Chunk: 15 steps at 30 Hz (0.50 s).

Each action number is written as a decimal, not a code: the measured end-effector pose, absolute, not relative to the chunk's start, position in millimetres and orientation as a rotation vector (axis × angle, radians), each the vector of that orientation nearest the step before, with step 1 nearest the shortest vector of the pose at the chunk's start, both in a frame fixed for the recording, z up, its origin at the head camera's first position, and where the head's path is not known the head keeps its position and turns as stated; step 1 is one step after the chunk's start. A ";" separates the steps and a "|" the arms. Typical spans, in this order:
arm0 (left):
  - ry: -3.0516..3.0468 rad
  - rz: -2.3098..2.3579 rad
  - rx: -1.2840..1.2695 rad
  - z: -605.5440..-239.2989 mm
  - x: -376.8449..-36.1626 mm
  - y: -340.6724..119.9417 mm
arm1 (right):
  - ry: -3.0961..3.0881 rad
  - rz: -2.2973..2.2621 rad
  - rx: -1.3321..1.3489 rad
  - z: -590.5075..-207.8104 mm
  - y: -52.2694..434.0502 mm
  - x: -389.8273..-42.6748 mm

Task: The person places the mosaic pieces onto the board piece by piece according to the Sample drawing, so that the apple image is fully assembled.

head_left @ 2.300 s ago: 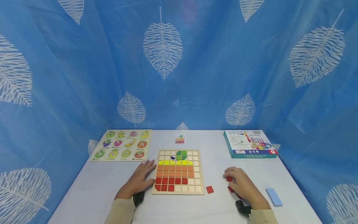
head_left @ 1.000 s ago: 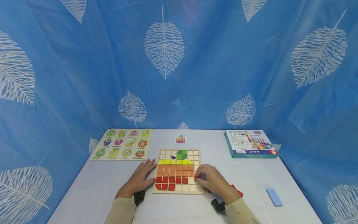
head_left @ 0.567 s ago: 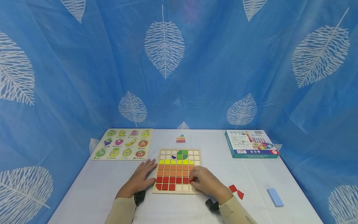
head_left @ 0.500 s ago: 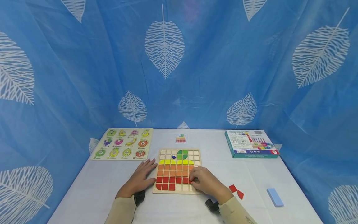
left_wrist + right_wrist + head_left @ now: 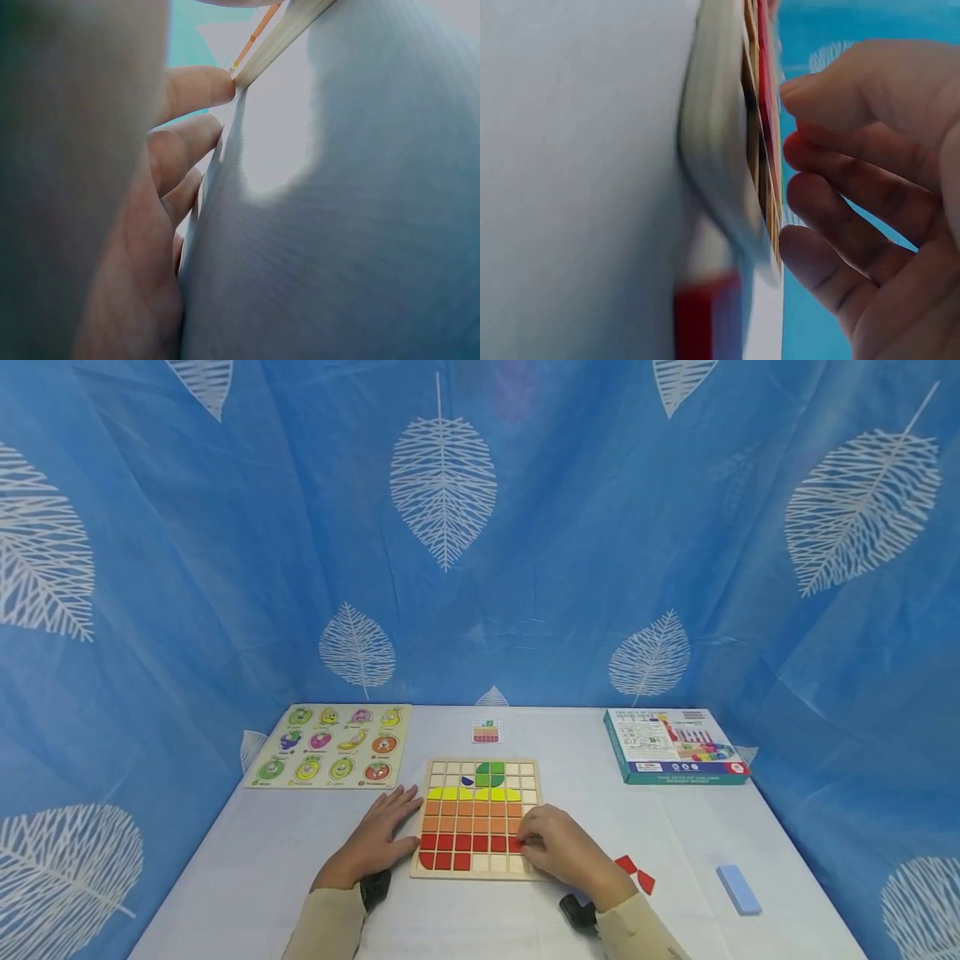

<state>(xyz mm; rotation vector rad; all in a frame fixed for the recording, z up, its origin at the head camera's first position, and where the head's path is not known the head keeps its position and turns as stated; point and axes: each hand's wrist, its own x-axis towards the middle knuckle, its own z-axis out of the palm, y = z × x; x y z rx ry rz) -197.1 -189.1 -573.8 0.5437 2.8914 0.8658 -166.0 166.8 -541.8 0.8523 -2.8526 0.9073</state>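
Wood, card and cloth

The grid board [image 5: 477, 818] looks pale matt wood with smooth painted tiles; the box [image 5: 672, 746] is glossy printed card; table cover [image 5: 255, 860] and leaf-printed backdrop [image 5: 225, 568] are matt cloth.

We see a fruit puzzle [image 5: 328, 757] far left on the table [image 5: 247, 868], a small card [image 5: 487, 732] beyond, a box [image 5: 672, 746] and blue block [image 5: 738, 888] to the right.

Wooden grid board [image 5: 477, 821] — flat, part-filled — red tile [image 5: 514, 844] in fifth row
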 end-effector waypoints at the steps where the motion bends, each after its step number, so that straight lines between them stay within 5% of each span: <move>1: 2.892 0.863 0.544 -573.8 -197.3 -188.9 | -2.834 0.912 0.836 -542.3 170.7 -164.9; 15: 2.891 0.847 0.508 -572.5 -196.4 -187.7 | -2.883 1.021 0.594 -548.2 237.9 -154.7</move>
